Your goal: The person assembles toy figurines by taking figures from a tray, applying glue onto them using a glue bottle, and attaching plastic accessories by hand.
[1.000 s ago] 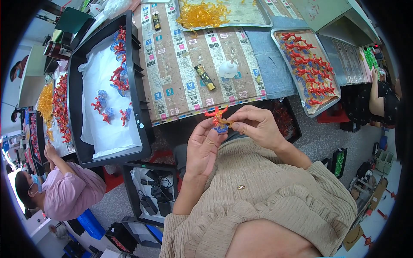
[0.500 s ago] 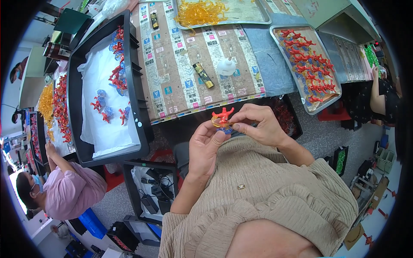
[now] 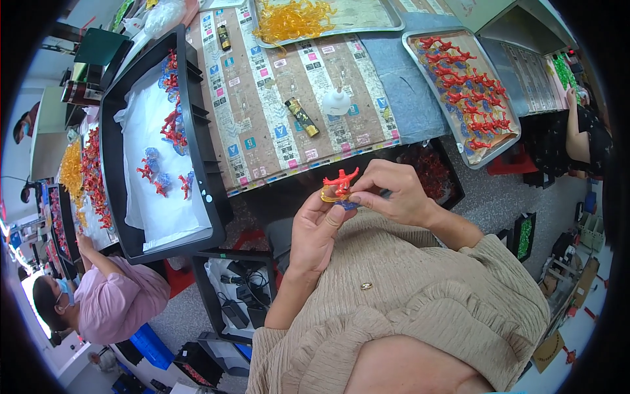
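Note:
A small red plastic figure [image 3: 342,178] on a translucent blue base is held upright in front of my chest. My left hand [image 3: 314,235] is closed around its lower part, the thumb pressed to the base. A translucent yellow strip [image 3: 328,194] curves around the figure's left side. Thumb and forefinger of my right hand [image 3: 397,192] pinch at the figure's right side, by the strip's end; whether they grip the strip or the figure is hidden. On the table beyond lie a black-and-gold lighter [image 3: 302,117] and a white round bottle with a thin spout [image 3: 336,102].
A black crate [image 3: 197,223] with white lining and red-blue figures stands at the left. A metal tray [image 3: 474,157] of similar figures lies at the right; another metal tray [image 3: 367,18] at the back holds yellow strips. Co-workers sit at far left and far right.
The yellow strip sits slightly lower and flatter around the figure. My right fingers have shifted a little at its side. The whole view has turned slightly.

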A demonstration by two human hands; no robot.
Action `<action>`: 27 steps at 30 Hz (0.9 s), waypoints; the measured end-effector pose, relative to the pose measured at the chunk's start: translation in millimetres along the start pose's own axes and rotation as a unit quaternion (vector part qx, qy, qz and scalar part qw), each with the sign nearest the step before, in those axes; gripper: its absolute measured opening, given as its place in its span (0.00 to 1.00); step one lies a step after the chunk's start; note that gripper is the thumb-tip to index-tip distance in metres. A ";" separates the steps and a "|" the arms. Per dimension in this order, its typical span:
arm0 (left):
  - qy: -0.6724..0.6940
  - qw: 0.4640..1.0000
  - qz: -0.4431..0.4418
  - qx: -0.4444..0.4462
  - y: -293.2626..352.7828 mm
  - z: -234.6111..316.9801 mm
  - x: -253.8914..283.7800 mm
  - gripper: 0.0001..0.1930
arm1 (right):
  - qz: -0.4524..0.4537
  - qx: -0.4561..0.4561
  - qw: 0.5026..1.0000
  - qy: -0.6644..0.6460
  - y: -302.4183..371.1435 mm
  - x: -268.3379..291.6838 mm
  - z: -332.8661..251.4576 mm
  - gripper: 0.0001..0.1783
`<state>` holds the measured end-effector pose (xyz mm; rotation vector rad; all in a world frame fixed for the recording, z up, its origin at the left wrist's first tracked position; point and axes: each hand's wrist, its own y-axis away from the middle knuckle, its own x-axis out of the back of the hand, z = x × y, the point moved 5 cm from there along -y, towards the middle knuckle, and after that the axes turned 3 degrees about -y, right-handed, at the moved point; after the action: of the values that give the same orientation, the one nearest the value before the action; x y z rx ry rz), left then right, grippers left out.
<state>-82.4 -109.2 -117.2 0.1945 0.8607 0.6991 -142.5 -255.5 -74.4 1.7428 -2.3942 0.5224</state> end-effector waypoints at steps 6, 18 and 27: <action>0.003 1.000 -0.026 -0.011 1.4 1.4 -3.0 0.19 | 0.062 0.113 0.991 0.043 8.3 -3.8 -3.7 0.08; -0.016 1.000 -0.010 -0.017 1.5 -3.1 -4.6 0.17 | 0.067 0.159 0.983 0.061 13.0 -3.9 -1.1 0.11; -0.039 0.999 -0.013 -0.030 1.2 -3.9 -2.0 0.16 | 0.073 0.104 0.992 0.017 15.0 -2.1 0.5 0.10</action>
<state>-86.8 -110.0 -118.0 0.1560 0.7654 0.6883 -155.8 -249.8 -78.4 1.6260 -2.5350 0.8417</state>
